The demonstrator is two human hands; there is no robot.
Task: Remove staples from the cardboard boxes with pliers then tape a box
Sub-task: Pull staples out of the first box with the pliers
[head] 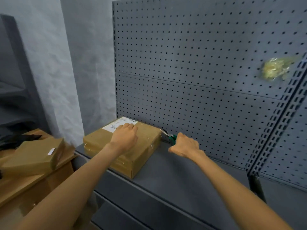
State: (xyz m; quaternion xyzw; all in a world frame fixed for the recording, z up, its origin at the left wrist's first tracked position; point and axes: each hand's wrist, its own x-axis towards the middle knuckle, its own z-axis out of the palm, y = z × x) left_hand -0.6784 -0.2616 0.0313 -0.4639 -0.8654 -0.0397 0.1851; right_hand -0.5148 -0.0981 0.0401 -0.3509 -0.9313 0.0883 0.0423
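Note:
A brown cardboard box with a white shipping label lies flat on the grey metal shelf. Small staples show along its edges. My left hand rests on the box top, palm down, fingers over the label. My right hand grips green-handled pliers. The jaws of the pliers touch the box's far right corner, close to the pegboard.
A grey pegboard wall rises right behind the shelf, with a crumpled wad of clear tape stuck on it at the right. A second cardboard box lies on a wooden table to the left.

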